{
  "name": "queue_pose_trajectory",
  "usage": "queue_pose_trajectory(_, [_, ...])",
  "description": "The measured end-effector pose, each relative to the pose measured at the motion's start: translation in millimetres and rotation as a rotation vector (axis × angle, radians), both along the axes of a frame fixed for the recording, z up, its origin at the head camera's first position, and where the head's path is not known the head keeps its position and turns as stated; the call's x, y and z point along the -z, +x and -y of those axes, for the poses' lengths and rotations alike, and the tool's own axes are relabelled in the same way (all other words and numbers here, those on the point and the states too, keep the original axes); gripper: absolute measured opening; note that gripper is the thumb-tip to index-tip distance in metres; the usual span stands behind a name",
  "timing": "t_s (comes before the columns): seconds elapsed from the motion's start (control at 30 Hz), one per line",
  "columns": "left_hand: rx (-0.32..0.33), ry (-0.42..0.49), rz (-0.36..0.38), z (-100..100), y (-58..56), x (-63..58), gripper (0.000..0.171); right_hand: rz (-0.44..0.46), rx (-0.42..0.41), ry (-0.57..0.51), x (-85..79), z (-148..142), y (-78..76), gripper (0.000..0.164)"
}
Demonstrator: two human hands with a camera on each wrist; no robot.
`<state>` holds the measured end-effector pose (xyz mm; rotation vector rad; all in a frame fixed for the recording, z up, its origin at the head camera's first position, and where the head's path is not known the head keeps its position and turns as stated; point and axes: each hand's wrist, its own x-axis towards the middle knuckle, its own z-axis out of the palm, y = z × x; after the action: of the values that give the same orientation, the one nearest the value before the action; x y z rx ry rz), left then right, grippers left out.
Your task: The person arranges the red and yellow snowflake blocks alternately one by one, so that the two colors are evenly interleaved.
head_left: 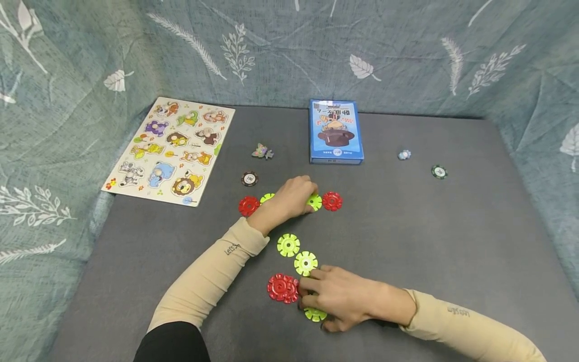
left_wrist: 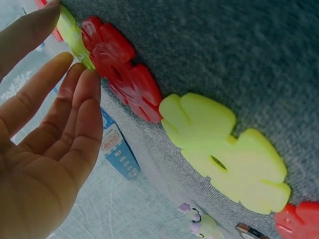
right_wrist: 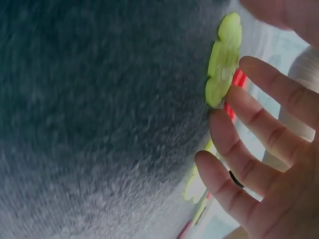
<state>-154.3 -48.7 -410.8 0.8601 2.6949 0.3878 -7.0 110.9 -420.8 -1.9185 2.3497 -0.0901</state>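
Mid-frame, the left hand [head_left: 291, 197], fingers apart, reaches a lime notched disc [head_left: 315, 202]. Lower centre, the right hand [head_left: 340, 295] spreads over another lime disc [head_left: 315, 315].

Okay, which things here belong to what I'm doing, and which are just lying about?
Seemingly in the job:
red notched plastic discs
lime notched plastic discs

Apparently just lying about:
pale rectangular animal puzzle board
blue rectangular box
dark round chip marked 100
green round chip
small multicoloured winged trinket
small blue trinket
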Motion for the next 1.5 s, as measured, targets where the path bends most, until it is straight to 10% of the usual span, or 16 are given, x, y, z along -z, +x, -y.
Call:
queue_pose_trajectory(0.83, [-0.005,0.0,0.01,-1,0.6,2.0,0.038,-0.059,0.037,-0.034,-0.7,-1,8.3,0.042])
queue_pose_trajectory(1.5, [-0.01,0.015,-0.005,0,0.7,0.7,0.037,0.177,0.549,-0.189,-9.3,-96,-76.1,0.044])
